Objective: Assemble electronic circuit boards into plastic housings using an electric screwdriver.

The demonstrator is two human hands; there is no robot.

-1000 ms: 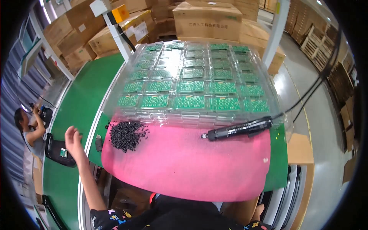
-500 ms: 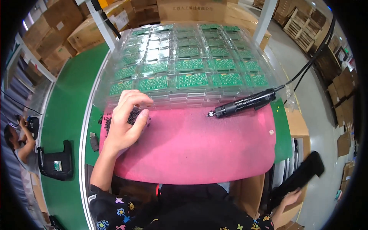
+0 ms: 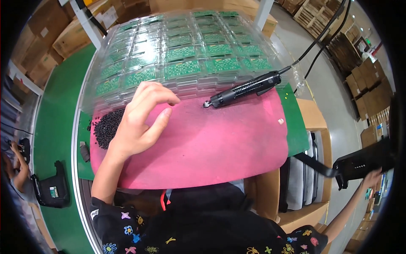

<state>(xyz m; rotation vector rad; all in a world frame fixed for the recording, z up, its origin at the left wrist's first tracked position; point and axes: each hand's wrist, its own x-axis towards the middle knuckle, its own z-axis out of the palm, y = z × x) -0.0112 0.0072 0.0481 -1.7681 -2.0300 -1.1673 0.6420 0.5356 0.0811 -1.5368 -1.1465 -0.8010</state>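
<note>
My left hand (image 3: 146, 116) hovers over the pink mat (image 3: 211, 144), its fingers loosely bent and apart from the thumb, holding nothing. Beside it lies a heap of small black screws (image 3: 106, 129), partly hidden by the hand. Out at the far right, my right hand (image 3: 372, 180) grips a black plastic housing (image 3: 361, 163) by its lower edge. A bent black arm of this part reaches left above the cardboard box (image 3: 323, 169). A black electric screwdriver (image 3: 245, 90) rests on the mat's back right, tip pointing left.
Stacked clear trays with green circuit boards (image 3: 182, 70) fill the table's back. Several black and grey parts (image 3: 302, 182) stand in the box. A cable (image 3: 315, 46) runs up from the screwdriver. At left, another person (image 3: 19, 173) works near a black housing (image 3: 53, 190).
My right hand has brought the black housing outward and up, away from the box. My left hand has shifted right over the mat, uncovering more screws. The whole view has turned right.
</note>
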